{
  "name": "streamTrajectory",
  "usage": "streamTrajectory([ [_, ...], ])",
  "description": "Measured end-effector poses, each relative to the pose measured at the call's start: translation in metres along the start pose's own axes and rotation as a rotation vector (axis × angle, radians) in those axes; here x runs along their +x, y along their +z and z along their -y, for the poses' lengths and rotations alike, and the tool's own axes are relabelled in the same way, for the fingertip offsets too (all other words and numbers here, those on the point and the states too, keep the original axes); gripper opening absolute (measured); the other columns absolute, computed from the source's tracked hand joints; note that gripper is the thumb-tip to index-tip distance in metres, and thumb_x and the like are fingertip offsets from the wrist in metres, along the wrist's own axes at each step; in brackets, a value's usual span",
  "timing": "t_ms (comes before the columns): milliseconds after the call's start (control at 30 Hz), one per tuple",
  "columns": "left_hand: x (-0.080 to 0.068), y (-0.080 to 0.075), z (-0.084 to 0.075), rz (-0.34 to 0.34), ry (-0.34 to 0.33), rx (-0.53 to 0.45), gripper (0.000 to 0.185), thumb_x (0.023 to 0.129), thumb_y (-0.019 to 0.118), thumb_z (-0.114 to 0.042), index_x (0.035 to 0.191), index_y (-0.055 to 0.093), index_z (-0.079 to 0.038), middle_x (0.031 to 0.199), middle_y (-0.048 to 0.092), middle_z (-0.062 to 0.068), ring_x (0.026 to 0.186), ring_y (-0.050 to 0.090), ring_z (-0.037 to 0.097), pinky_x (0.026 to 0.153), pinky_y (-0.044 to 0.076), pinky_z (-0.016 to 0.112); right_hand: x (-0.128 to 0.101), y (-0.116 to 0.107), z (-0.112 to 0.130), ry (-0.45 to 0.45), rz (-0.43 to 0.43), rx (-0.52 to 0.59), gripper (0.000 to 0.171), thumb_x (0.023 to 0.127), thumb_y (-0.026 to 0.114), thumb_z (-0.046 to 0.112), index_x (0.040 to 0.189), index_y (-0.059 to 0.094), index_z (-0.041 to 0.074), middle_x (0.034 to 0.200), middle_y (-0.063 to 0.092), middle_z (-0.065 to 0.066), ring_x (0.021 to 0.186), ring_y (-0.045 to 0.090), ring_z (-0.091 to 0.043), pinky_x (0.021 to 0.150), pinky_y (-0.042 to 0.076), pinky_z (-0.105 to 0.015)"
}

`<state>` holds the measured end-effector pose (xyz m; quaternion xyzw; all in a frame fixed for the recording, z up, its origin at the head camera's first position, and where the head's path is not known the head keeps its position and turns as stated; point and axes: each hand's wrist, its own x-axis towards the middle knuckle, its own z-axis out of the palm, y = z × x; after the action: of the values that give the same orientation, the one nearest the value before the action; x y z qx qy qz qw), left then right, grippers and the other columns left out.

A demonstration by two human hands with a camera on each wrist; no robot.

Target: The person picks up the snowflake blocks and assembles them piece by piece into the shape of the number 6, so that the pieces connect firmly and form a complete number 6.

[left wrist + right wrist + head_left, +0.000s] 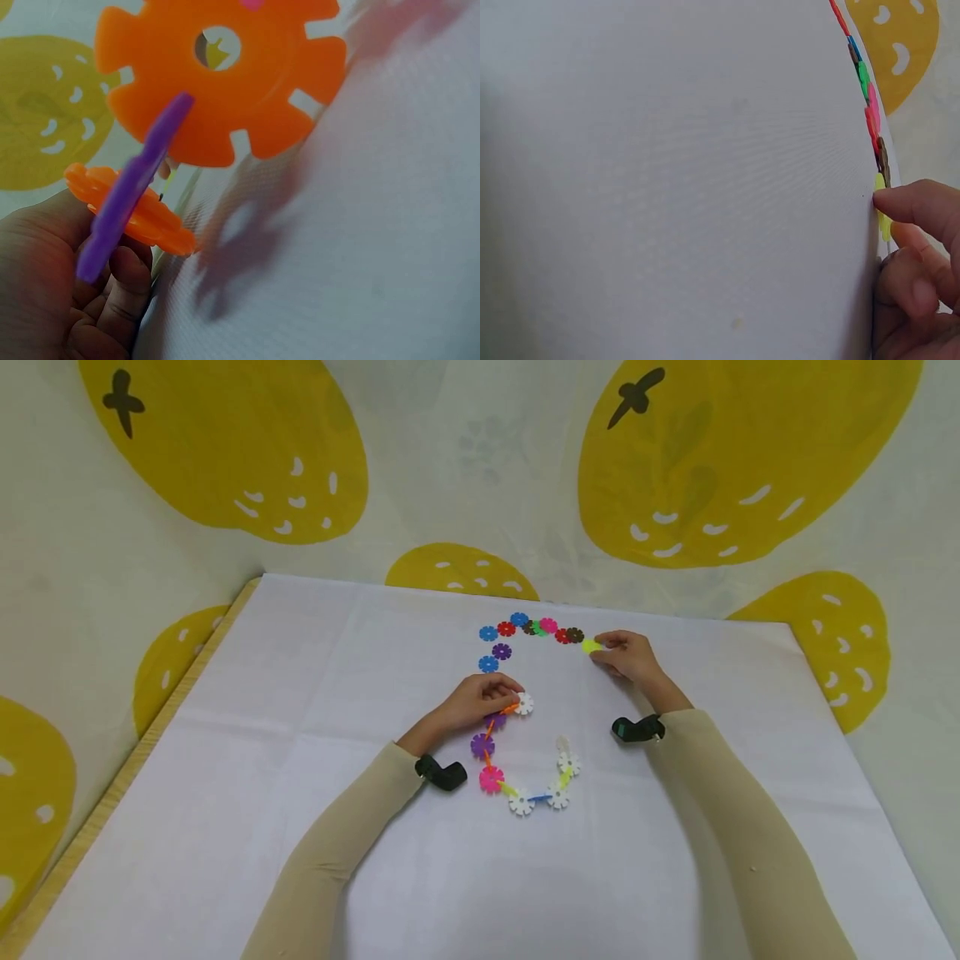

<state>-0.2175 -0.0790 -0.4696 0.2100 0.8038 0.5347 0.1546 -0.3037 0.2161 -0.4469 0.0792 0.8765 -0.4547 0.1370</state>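
Lower chain nearest; left hand pinches its orange disc. Right hand pinches yellow-green disc ending the upper row, farther back on the table.

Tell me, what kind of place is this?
Probably a play or craft corner at home. A table under a white cloth, a lemon-print sheet hung behind it, and toy discs laid in a chain that two hands are building.

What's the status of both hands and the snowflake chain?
Left hand grips chain near orange piece. Right hand pinches yellow-green piece at row end. Nothing blocking.
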Motion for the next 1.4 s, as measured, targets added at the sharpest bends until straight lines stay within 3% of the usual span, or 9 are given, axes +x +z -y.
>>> streamTrajectory([
  [133,0.000,0.001,0.001,0.006,-0.004,-0.003,0.025,0.096,0.064,-0.016,0.118,0.066,-0.005,0.099,0.068,0.007,0.081,0.060,0.014,0.073,0.049,0.020,-0.003,-0.001,-0.002,-0.039,0.006,-0.015,0.043,0.091,0.069,0.019,0.129,0.058,0.002,0.120,0.050,-0.014,0.090,0.044,-0.018,0.067,0.042,-0.019],
  [267,0.000,0.003,0.001,0.014,-0.005,-0.011,0.025,0.096,0.064,-0.016,0.118,0.066,-0.004,0.100,0.068,0.007,0.081,0.059,0.014,0.073,0.049,0.020,-0.004,-0.001,-0.006,-0.055,-0.004,-0.020,0.045,0.091,0.070,0.020,0.132,0.059,0.006,0.115,0.048,-0.011,0.092,0.043,-0.020,0.066,0.041,-0.019],
  [500,0.000,0.004,-0.001,0.017,-0.002,-0.006,0.025,0.096,0.063,-0.016,0.118,0.066,-0.005,0.099,0.068,0.007,0.081,0.060,0.014,0.073,0.049,0.020,-0.005,-0.001,-0.007,-0.030,-0.026,-0.051,0.047,0.089,0.073,0.027,0.131,0.061,0.008,0.131,0.049,-0.017,0.105,0.043,-0.026,0.074,0.042,-0.024],
  [633,0.001,0.003,-0.001,0.014,0.004,0.016,0.025,0.096,0.063,-0.016,0.117,0.066,-0.005,0.099,0.068,0.007,0.081,0.060,0.014,0.073,0.049,0.019,-0.008,-0.001,-0.006,-0.032,-0.027,-0.026,0.048,0.088,0.074,0.025,0.130,0.059,0.006,0.126,0.050,-0.015,0.097,0.046,-0.023,0.070,0.044,-0.021],
  [900,0.001,0.003,0.000,0.009,0.002,0.029,0.025,0.096,0.063,-0.017,0.118,0.066,-0.006,0.099,0.068,0.006,0.081,0.060,0.014,0.074,0.050,0.020,-0.018,0.003,-0.013,-0.092,-0.043,0.112,0.042,0.089,0.073,0.024,0.120,0.056,0.001,0.094,0.058,0.002,0.067,0.052,-0.006,0.057,0.045,-0.016],
  [1100,0.001,0.001,0.000,0.004,0.008,0.041,0.025,0.096,0.063,-0.017,0.119,0.067,-0.007,0.098,0.067,0.005,0.082,0.059,0.014,0.075,0.049,0.020,-0.027,0.005,-0.014,-0.124,0.034,0.153,0.044,0.090,0.072,0.026,0.121,0.057,0.000,0.084,0.061,0.010,0.063,0.057,-0.003,0.059,0.048,-0.016],
  [1400,0.000,-0.001,-0.003,0.002,0.005,0.046,0.025,0.096,0.063,-0.016,0.119,0.067,-0.006,0.099,0.067,0.006,0.081,0.059,0.015,0.074,0.049,0.019,-0.044,0.017,-0.009,-0.181,0.187,0.238,0.035,0.089,0.073,0.015,0.112,0.058,-0.007,0.085,0.065,0.002,0.066,0.062,-0.007,0.062,0.051,-0.018],
])
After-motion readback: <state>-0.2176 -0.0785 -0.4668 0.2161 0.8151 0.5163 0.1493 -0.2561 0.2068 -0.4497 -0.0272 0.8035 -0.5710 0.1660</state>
